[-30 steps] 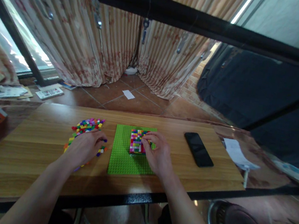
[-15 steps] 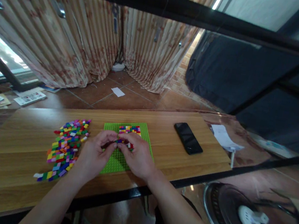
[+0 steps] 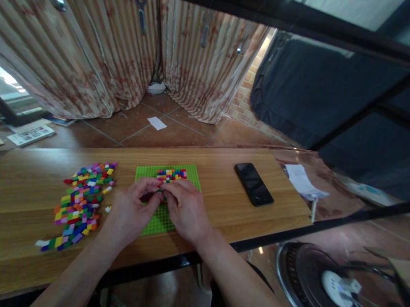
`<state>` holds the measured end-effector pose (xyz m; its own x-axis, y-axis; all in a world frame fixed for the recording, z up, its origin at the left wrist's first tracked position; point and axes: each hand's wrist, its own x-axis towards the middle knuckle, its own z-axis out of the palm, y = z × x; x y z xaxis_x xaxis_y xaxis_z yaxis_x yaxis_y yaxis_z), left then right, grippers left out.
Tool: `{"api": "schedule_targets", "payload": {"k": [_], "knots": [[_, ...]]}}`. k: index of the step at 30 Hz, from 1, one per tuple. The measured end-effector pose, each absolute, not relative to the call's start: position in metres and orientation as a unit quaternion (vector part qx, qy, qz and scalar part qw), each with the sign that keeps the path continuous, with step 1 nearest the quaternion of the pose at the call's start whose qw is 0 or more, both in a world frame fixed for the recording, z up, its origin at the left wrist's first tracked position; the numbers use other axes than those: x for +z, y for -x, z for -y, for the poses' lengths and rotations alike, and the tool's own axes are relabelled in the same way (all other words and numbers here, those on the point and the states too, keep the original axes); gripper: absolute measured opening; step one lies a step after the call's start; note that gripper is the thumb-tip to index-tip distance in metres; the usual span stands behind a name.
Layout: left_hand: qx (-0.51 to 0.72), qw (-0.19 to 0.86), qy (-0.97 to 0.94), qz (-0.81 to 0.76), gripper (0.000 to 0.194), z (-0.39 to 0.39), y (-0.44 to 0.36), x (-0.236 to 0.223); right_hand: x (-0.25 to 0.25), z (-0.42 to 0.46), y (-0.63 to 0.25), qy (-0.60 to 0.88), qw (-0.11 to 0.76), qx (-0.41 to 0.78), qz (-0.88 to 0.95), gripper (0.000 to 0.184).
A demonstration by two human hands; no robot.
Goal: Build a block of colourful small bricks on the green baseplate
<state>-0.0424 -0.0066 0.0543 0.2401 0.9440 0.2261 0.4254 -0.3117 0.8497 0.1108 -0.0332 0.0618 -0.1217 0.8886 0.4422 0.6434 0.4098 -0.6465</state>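
Observation:
A green studded baseplate (image 3: 164,223) lies on the wooden table, partly covered by my hands. Rows of small coloured bricks (image 3: 176,175) are set on its far part. Over the plate, my left hand (image 3: 136,207) and my right hand (image 3: 187,207) meet at the fingertips. Both are closed in a pinch around small toy bricks (image 3: 160,191), mostly hidden by the fingers, so their colours and number are hard to make out. Left of my left hand spreads a loose pile of multicoloured bricks (image 3: 85,197).
A black phone (image 3: 254,184) lies on the table (image 3: 220,176) to the right of the plate. White paper (image 3: 303,181) is past the table's right end. A black metal bar (image 3: 273,235) runs along the near edge. A white power strip (image 3: 336,290) sits at lower right.
The whole view has shifted slightly, so the table items appear further left. My hands stay together over the plate, with the right fingers drawn in closer to the left ones.

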Motion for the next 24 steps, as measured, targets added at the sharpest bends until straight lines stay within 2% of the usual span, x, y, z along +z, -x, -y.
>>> {"api": "schedule_targets", "payload": {"k": [8, 18, 24], "knots": [[0.349, 0.236, -0.737, -0.528, 0.025, 0.001, 0.054, 0.060, 0.063, 0.029, -0.128, 0.577, 0.411, 0.157, 0.688, 0.027], [0.334, 0.224, -0.744, -0.534, 0.024, 0.002, 0.053, 0.063, 0.064, 0.033, -0.129, 0.595, 0.361, 0.163, 0.700, 0.020], [0.331, 0.206, -0.754, -0.528, 0.024, 0.001, 0.055, 0.061, 0.052, 0.026, -0.128, 0.602, 0.417, 0.141, 0.666, 0.018]]}}
